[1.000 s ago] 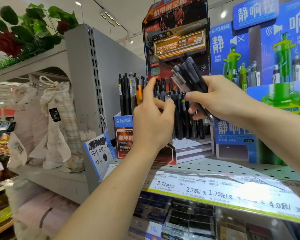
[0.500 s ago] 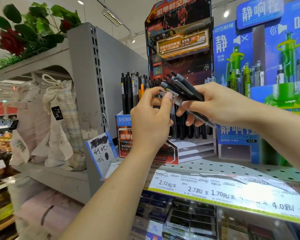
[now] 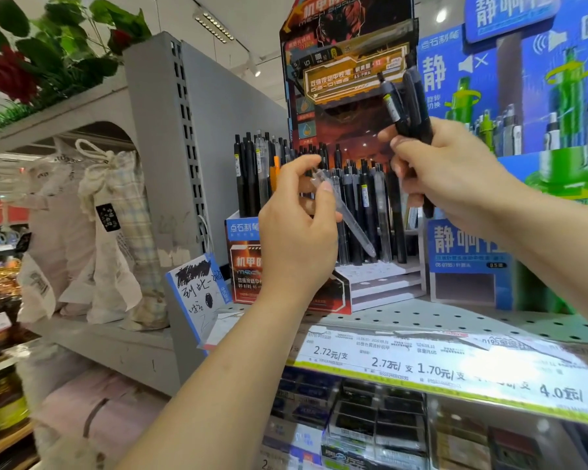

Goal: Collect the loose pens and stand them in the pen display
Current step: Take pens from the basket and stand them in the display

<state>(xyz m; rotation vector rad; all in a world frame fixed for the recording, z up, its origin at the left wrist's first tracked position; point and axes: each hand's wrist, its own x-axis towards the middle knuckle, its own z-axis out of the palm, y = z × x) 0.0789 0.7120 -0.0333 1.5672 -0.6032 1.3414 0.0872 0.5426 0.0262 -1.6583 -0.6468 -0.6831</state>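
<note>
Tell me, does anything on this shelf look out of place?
Yes. One orange pen stands among the black and clear pens in the display, so it looks misfiled. A scribbled test pad leans askew beside it.

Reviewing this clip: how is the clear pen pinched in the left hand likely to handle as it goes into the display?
The clear pen looks like a thin, rigid plastic barrel, so probably stiff and light. The left hand holds it by fingertips only, near its top; its smooth surface may slip or pivot. Being round, it would likely roll if dropped on the shelf.
</note>
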